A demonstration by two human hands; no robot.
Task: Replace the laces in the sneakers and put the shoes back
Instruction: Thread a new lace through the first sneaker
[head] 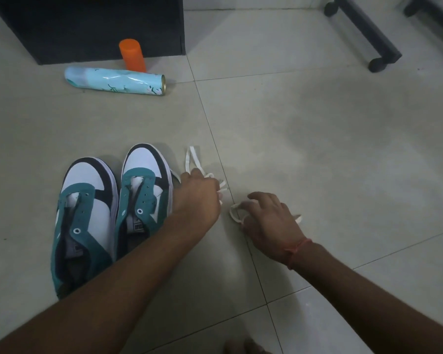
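Reaching across the tiled floor (317,123) at mid-frame, the left hand (196,198) has its fingers curled over a white lace (193,159) just right of the two unlaced sneakers (113,210); the right hand (269,218) pinches a second lace (234,213), fingers bent around its loop, lower centre

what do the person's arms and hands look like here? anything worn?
Both forearms are bare, no sleeves in view, and no gloves on the left hand or right hand. The right wrist carries a thin red thread band. No watch or rings visible.
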